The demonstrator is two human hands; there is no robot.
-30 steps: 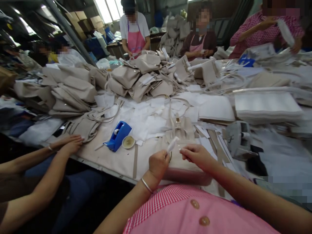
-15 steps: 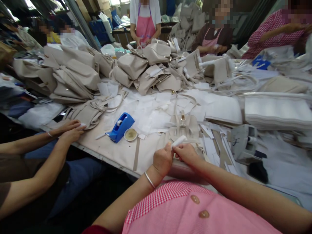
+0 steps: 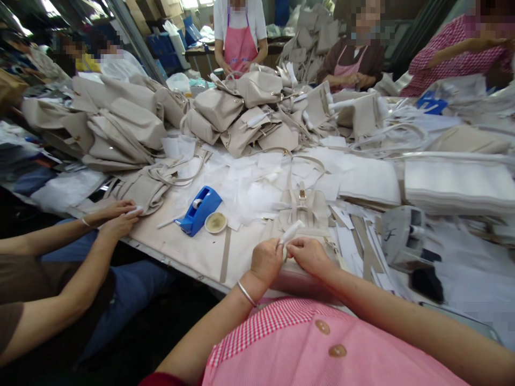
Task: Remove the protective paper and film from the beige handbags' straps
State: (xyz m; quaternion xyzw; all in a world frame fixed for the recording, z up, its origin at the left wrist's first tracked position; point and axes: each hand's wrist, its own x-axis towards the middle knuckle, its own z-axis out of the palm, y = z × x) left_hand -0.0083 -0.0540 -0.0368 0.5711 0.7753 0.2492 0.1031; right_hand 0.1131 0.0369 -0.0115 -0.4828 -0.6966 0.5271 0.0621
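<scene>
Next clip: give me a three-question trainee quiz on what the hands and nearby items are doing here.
1. True or false: the left hand and right hand both grip the small white wrapped piece.
2. Which lies nearest the blue tape dispenser? A) round dish B) white foam stack C) pink apron
3. Fill in: the hands work over a beige ____ lying flat.

Key: 1 true; 2 A; 3 handbag.
</scene>
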